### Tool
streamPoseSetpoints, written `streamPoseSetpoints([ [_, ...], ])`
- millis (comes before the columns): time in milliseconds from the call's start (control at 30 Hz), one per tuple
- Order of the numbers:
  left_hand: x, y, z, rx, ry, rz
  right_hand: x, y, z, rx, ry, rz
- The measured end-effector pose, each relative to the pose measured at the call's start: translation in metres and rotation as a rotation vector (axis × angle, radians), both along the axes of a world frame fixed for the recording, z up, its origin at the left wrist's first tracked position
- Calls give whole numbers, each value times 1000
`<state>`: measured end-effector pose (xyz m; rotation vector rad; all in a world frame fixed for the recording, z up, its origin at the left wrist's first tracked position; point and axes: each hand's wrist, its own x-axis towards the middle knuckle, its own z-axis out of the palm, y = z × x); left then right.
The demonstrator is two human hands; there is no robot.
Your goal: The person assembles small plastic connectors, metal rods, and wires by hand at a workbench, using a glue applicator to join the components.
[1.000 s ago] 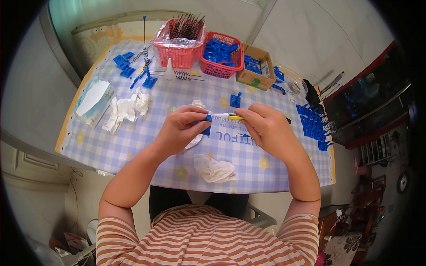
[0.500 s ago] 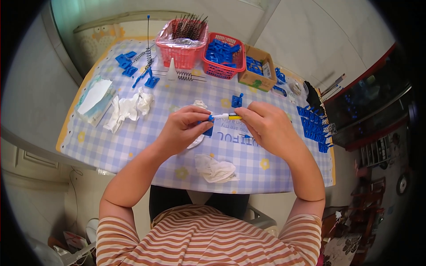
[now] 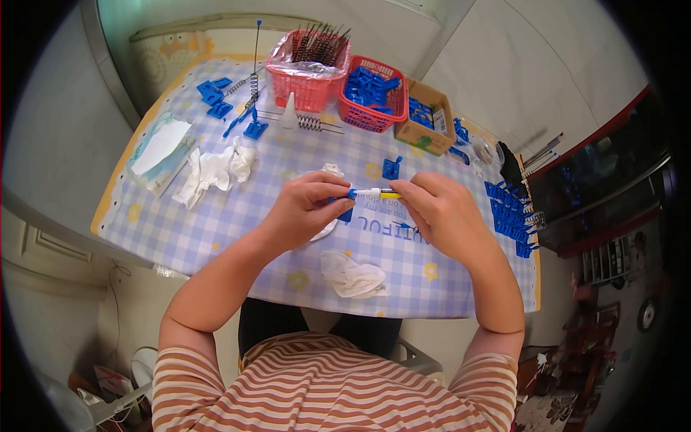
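Note:
Between its thumb and fingers, my left hand point(image 3: 308, 209) pinches a small blue plastic part point(image 3: 347, 210) over the middle of the table. My right hand point(image 3: 435, 216) is closed on a slim glue tube point(image 3: 374, 193) with a white nozzle and a yellow body. The nozzle tip points left and meets the top of the blue part, or nearly so; the contact is too small to make out. Just beyond my right hand stands another blue plastic part point(image 3: 391, 168) with a short post. A small blue piece point(image 3: 407, 226) lies beneath my right hand.
A red basket of dark springs point(image 3: 299, 90), a red basket of blue parts point(image 3: 367, 119) and a cardboard box point(image 3: 425, 137) line the back. Assembled blue pieces point(image 3: 509, 216) crowd the right edge. A white cone-tipped bottle point(image 3: 289, 114) stands mid-back. Crumpled tissues point(image 3: 353, 275) lie in front and left.
The whole view has shifted slightly, so the table things appear a little farther right. Both hands keep the same hold, with the nozzle still at the blue part.

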<state>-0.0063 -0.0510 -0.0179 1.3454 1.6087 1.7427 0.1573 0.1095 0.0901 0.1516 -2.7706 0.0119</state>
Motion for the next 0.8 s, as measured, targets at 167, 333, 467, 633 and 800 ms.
streamPoseSetpoints([
  [167, 0, 1, -2, 7, 5, 14, -1, 0, 2, 4, 8, 8],
  [333, -1, 1, -3, -1, 29, 18, -1, -1, 3, 1, 20, 10],
  [467, 0, 1, 1, -12, 39, 18, -1, -1, 3, 14, 16, 12],
  [633, 0, 0, 2, -12, 51, 20, -1, -2, 4, 21, 12, 12],
  [800, 0, 1, -1, 16, 53, 24, -1, -1, 3, 24, 12, 15],
])
